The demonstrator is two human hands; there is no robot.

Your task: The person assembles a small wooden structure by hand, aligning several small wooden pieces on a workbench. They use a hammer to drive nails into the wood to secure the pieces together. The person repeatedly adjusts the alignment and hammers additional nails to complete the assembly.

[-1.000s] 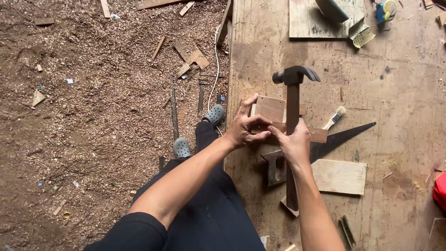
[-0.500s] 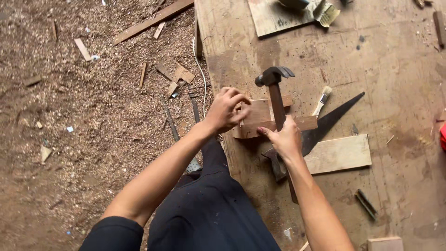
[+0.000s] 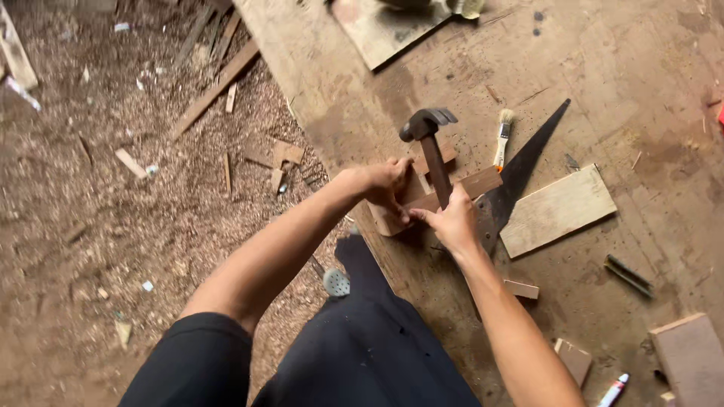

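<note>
Hammer (image 3: 427, 143) is gripped by the right hand (image 3: 455, 221), fingers closed round the lower part of its wooden handle; its dark metal head stands raised above the work, just beyond the grip. Immediately left of that grip, the left hand (image 3: 386, 185) presses down on a wooden block (image 3: 434, 200) lying on the plank floor (image 3: 633, 83), fingers closed over its near-left end. Whether a nail is pinched between those fingers cannot be made out.

Judgement on method: the steadying fingers sit close under the head's path; they should stay low and to the side, and the blow should fall square, guided from the wrist.

Right of the grip and touching the block lies a handsaw blade (image 3: 524, 162), its point directed away. Beyond the grip a small paintbrush (image 3: 501, 138) rests beside the blade. Further right lies a pale board offcut (image 3: 556, 209). Behind the grip, near the forearm, sits a small wood piece (image 3: 522, 289).

Against the frame half a second earlier: both hands keep their holds on hammer and block; the view has tilted, and the handle now leans further left.
</note>
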